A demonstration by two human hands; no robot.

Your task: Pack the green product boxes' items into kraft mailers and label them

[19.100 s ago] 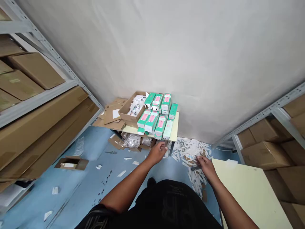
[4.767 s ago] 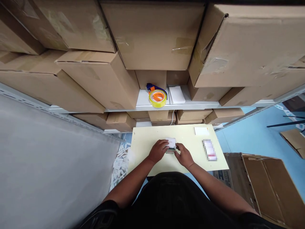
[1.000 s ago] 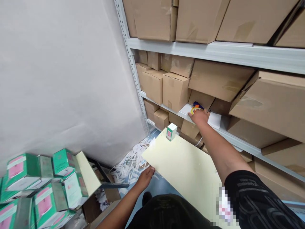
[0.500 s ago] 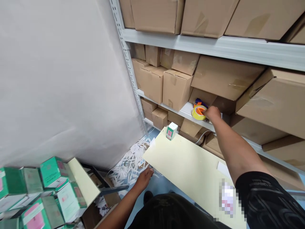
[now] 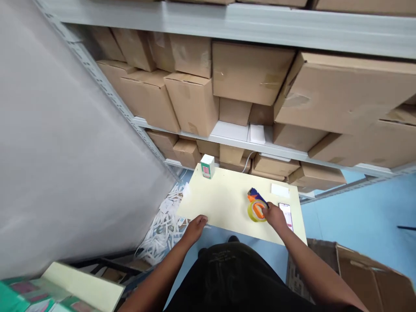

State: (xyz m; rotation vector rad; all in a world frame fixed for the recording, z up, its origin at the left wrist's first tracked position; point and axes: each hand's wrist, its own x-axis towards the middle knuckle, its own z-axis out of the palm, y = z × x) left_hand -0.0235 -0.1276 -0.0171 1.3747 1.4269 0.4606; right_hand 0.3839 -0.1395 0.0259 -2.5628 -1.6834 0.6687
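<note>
In the head view, the right hand [image 5: 274,216] has its grip closed on the tape [image 5: 254,212], a yellow roll in a blue and orange holder. The tape is over the right part of the pale surface [image 5: 224,197]; I cannot tell if it touches down. The phone [image 5: 286,215] lies just beside the right hand, and a white card [image 5: 280,190] lies behind it. The left hand [image 5: 194,230] is at the front edge of the surface with its fingers curled; I cannot tell if its grip has something in it. A green and white box [image 5: 207,166] stands up at the back left corner. White scraps [image 5: 162,227] lie on the floor to the left.
</note>
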